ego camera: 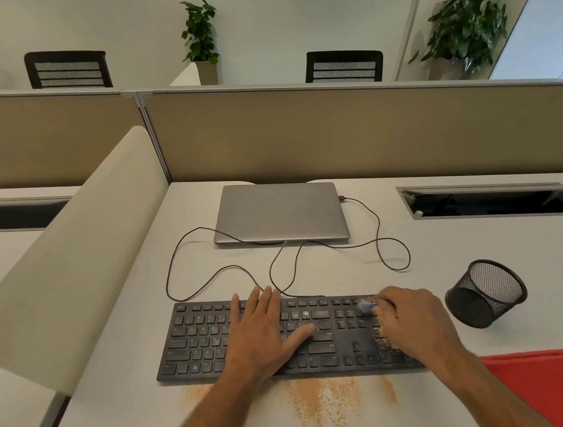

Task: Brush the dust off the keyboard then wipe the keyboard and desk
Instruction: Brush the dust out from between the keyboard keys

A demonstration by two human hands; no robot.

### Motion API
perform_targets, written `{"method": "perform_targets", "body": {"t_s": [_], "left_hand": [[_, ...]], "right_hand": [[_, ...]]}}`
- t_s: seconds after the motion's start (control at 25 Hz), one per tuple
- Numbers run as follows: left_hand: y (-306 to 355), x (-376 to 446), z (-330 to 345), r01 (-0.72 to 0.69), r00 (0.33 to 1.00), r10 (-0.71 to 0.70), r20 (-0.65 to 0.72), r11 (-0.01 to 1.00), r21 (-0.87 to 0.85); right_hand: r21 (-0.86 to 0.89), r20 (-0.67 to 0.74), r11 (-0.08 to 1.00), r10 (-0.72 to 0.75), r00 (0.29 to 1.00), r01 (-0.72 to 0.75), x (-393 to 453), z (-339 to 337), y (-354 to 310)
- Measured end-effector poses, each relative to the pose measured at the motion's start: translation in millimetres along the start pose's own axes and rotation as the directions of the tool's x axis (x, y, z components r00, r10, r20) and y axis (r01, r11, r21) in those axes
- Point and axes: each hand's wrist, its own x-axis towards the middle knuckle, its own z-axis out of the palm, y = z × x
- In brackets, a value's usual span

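Beige cubicle panels back a pale grey desk [419,303], and on its near half lies the black keyboard [199,341], its long axis running left to right, parallel to the desk's front edge, key rows facing up. Orange-brown dust [321,405] streaks the desk just in front of the keyboard, and more clings to the keys at its right end. Flat on the middle keys rests the left hand [267,331], fingers straight and spread, pointing away from the person. Over the number pad the right hand [411,321] curls round a small brush [368,306], blurred, with a blue part showing. Tipped on its side right of the keyboard lies a black mesh cup [487,293]. A red cloth [548,390] lies at the near right corner. Behind the keyboard sits a closed grey laptop [280,213], with a looping black cable [211,282] between them.
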Motion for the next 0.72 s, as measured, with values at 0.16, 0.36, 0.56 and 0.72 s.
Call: {"method": "perform_targets", "body": {"t_s": [0.16,0.36,0.56,0.72], "left_hand": [[2.5,-0.2,-1.4,0.006,0.999,-0.007,-0.031,1.0,-0.011],[6.0,-2.6,3.3,-0.045,0.989,0.04,-0.145,0.998,-0.037],[10.2,0.0,3.2,-0.066,0.98,0.055,-0.191,0.997,-0.049],[9.3,0.3,-1.1,-0.069,0.983,0.06,-0.173,0.996,-0.05]], "right_hand": [[0.158,0.09,0.981,-0.132,0.987,0.117,2.9,11.4,-12.4],[0.029,-0.034,0.999,0.033,0.999,-0.032,14.7,-1.2,18.9],[0.183,0.07,0.982,-0.058,0.996,0.044,19.1,0.9,17.5],[-0.06,-0.002,0.998,-0.012,1.0,0.012,20.7,-3.2,32.4]]}}
